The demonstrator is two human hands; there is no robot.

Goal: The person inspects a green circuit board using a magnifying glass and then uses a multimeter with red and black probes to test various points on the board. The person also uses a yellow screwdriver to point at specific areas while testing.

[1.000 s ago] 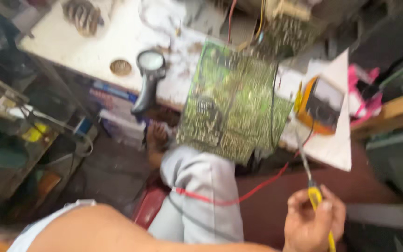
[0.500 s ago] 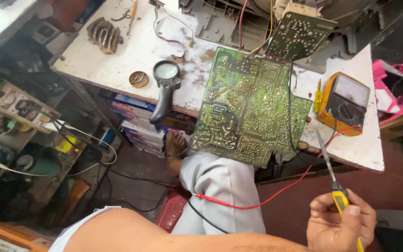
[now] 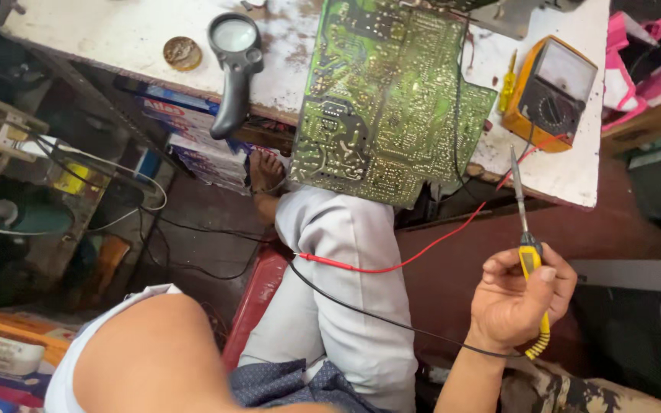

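Head view: your right hand (image 3: 518,302) grips a yellow-handled soldering iron (image 3: 528,248), tip raised toward the bench edge; your left hand is out of frame. Red and black leads (image 3: 392,264) drape over your knee, well apart from the green circuit board (image 3: 388,95) overhanging the table (image 3: 568,172) beside a yellow multimeter (image 3: 551,95). A snagged lead could likely drag the board off.

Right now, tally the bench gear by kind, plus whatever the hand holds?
Circuit board: 1
Multimeter: 1
Magnifier: 1
Round tin lid: 1
Small yellow screwdriver: 1
Soldering iron, held in the right hand, off the bench: 1
Total: 6
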